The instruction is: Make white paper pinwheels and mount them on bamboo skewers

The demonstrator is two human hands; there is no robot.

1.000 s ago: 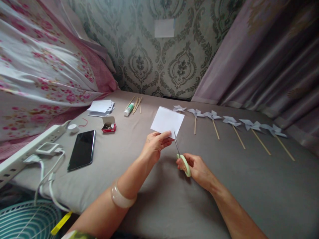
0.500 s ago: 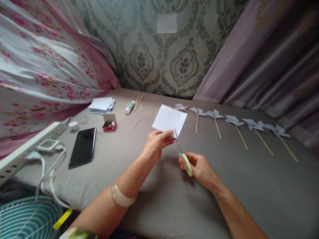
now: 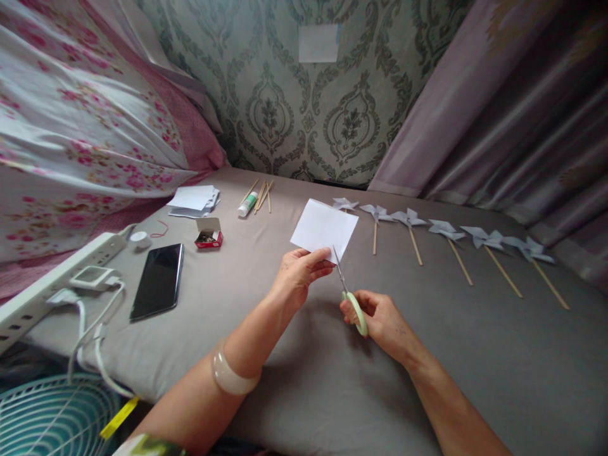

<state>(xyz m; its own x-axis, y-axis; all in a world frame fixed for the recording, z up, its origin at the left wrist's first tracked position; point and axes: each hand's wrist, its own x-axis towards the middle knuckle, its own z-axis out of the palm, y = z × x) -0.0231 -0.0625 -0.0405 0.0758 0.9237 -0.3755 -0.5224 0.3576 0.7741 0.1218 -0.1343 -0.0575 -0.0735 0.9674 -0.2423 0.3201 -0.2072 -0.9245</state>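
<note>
A white square sheet of paper [image 3: 323,227] is pinched by its near edge between the thumb and fingers of my left hand [image 3: 304,271]. My right hand [image 3: 375,316] grips the pale green handles of a pair of scissors [image 3: 354,310]. The scissor blades point up and away, and their tips lie at the paper's near corner, just right of my left thumb. Beyond the paper, to the right, several white paper pinwheels [image 3: 482,238] on wooden sticks lie in a row.
At the back are a glue bottle [image 3: 247,204], several wooden sticks [image 3: 262,195] and a paper stack [image 3: 194,199]. Left lie an open small red box [image 3: 209,238], a phone [image 3: 158,281], a white cap [image 3: 140,239] and a power strip [image 3: 97,254] with cables. A fan [image 3: 52,415] stands at lower left.
</note>
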